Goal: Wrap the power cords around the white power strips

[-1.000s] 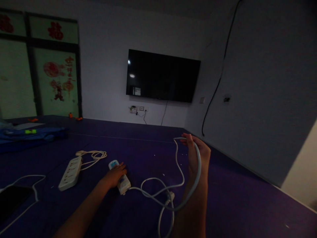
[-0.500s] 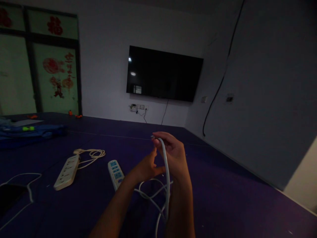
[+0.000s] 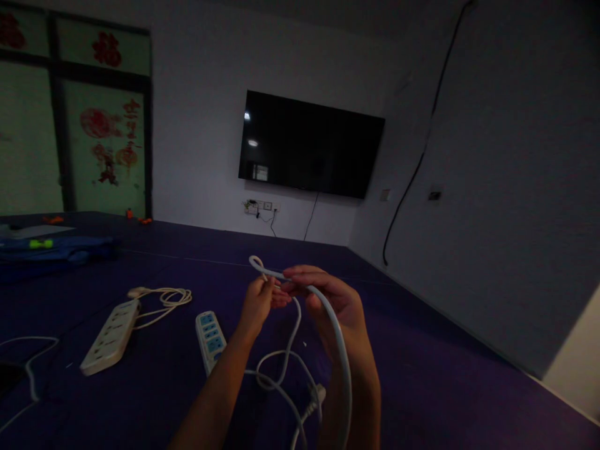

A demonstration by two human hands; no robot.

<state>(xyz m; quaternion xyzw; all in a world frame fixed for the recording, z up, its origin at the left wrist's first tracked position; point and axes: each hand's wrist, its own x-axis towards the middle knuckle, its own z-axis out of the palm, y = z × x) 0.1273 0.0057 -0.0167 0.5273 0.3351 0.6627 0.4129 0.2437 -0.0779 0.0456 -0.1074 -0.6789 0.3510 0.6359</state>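
Note:
Both my hands are raised over a dark purple floor mat [image 3: 435, 375], pinching a white power cable [image 3: 335, 331]. My left hand [image 3: 257, 304] grips the cable at a small bend near its top. My right hand [image 3: 334, 299] holds the same cable just beside it, and the cable arcs down over my right wrist. The slack lies in loops on the mat and ends at a white plug [image 3: 317, 395]. The cable's power strip with blue sockets [image 3: 209, 337] lies on the mat under my left forearm.
A second white power strip [image 3: 110, 337] with a coiled cream cord [image 3: 166, 297] lies to the left. A thin white cord [image 3: 28, 369] curls at the far left. Blue fabric [image 3: 56, 250] is at the back left. A wall television [image 3: 307, 145] hangs ahead.
My left hand left the blue-socket strip, rose and took hold of the cable beside my right hand. My right hand moved left and inward, and a small bend formed at the top.

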